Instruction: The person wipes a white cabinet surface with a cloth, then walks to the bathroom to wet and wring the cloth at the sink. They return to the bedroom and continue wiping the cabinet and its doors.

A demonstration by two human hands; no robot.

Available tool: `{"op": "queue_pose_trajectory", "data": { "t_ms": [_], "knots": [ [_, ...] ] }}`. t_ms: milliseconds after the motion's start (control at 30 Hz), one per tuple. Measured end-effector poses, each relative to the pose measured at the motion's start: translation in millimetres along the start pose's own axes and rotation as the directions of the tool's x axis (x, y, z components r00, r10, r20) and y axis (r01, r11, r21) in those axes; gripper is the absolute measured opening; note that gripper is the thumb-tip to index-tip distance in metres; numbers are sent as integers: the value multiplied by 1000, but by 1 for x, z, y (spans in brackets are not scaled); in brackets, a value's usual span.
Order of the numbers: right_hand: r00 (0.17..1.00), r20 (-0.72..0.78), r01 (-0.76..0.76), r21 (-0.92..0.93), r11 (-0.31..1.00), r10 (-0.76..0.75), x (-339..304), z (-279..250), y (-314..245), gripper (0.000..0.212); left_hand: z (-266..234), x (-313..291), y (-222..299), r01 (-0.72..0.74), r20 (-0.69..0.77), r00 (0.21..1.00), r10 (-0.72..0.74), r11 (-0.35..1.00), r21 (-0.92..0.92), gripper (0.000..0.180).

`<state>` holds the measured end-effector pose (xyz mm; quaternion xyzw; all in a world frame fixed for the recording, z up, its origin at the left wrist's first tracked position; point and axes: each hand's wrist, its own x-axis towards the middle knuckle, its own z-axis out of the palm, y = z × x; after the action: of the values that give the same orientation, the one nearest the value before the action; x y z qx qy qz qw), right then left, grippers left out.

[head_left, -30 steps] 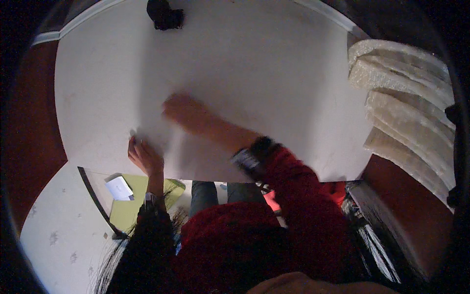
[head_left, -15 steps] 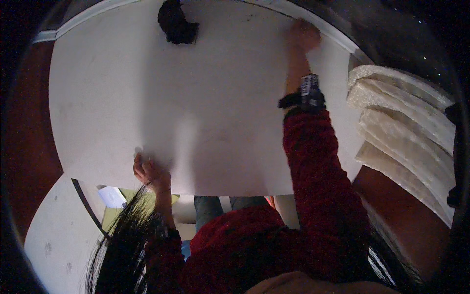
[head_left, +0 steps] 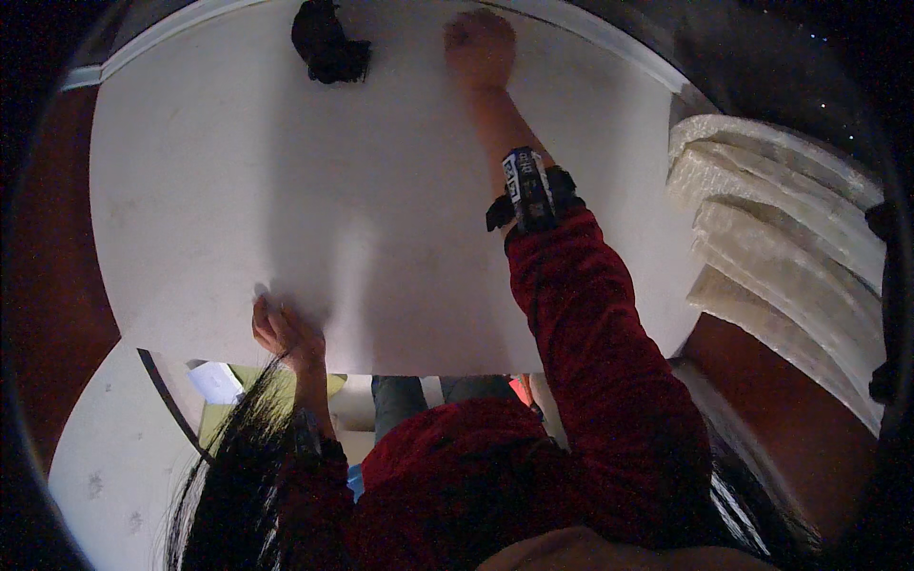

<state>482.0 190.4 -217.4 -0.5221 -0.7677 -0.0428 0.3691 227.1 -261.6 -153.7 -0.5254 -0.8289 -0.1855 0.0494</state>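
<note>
My left hand [head_left: 288, 335] rests on the near left part of the white tabletop [head_left: 409, 285], close to its front edge. Its fingers are loosely bent and slightly apart, with nothing seen in them. Stretched far across the table, my right hand [head_left: 481, 48] is near the back edge. Motion smears its fingers, so neither their pose nor anything under them can be made out. A dark band with a small box-like piece [head_left: 530, 190] sits on my right wrist. To the left of the right hand, a crumpled black thing [head_left: 328, 43] lies at the back of the table.
Stacked translucent, bubbly-looking sheets or cushions [head_left: 785, 238] stand along the right side. A white ledge [head_left: 609, 43] runs behind the table. At lower left are a pale rounded surface [head_left: 95, 447] and a white paper-like item [head_left: 216, 383] below the table edge. Long dark hair hangs beside my left arm.
My right hand has swept left along the back of the table, toward the black thing. My left hand keeps its place on the table; the whole view has shifted slightly.
</note>
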Motion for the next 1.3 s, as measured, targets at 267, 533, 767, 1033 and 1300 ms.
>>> {"op": "queue_pose_trajectory", "data": {
  "t_ms": [267,533,767,1033,1300],
  "knots": [
    [939,340,48,30,998,-56,-51,-67,-67,21,1,-3,-6,37,36,999,-38,999,29,22],
    [923,303,139,307,942,-235,-137,-137,-146,25,1,-4,-7,-8,72,997,5,999,31,17],
    [93,954,-933,184,-311,284,-145,-194,-197,21,2,-8,-8,31,124,991,-41,996,83,15],
    [168,976,-721,216,-658,137,-155,-234,-237,22,4,-10,-9,2,81,997,2,999,-43,16],
    [132,964,-979,163,-120,230,-209,-285,-288,20,-31,2,-34,172,154,982,-109,855,-489,21]
  ]
}}
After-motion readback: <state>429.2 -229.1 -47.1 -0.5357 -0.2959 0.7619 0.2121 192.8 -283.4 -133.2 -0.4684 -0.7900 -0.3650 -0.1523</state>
